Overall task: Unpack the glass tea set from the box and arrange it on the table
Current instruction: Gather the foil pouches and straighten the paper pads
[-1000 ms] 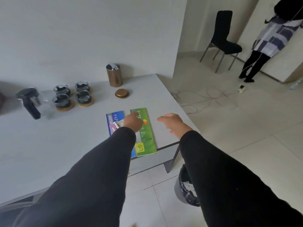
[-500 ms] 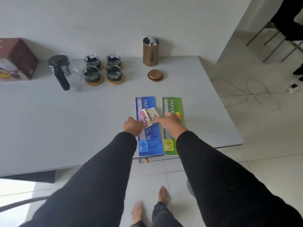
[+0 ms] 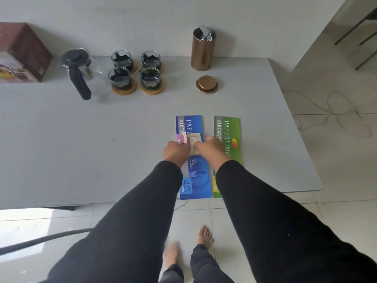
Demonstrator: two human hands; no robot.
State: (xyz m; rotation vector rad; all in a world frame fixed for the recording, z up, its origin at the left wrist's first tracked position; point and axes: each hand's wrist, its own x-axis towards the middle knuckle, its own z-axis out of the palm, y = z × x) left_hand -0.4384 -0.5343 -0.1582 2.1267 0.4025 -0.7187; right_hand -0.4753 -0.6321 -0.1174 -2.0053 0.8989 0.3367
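Observation:
A glass teapot (image 3: 81,68) with a black lid and handle stands at the back left of the grey table (image 3: 81,139). Beside it several glass cups (image 3: 135,71) with dark inserts sit on round wooden coasters. The brown tea set box (image 3: 22,54) is at the far left against the wall. My left hand (image 3: 176,152) and my right hand (image 3: 210,148) meet over a blue receipt book (image 3: 193,160), both touching small paper slips (image 3: 192,142) lying on it. Whether the fingers pinch the slips is hidden.
A green receipt book (image 3: 229,137) lies to the right of the blue one. A copper canister (image 3: 203,50) stands at the back, its lid (image 3: 206,84) lying in front of it. The table's right edge (image 3: 295,127) borders tiled floor with cables. My bare feet (image 3: 205,235) show below.
The view has swung left and down over the table. Both hands have come together onto the slips on the blue book; earlier the right hand rested on the green book.

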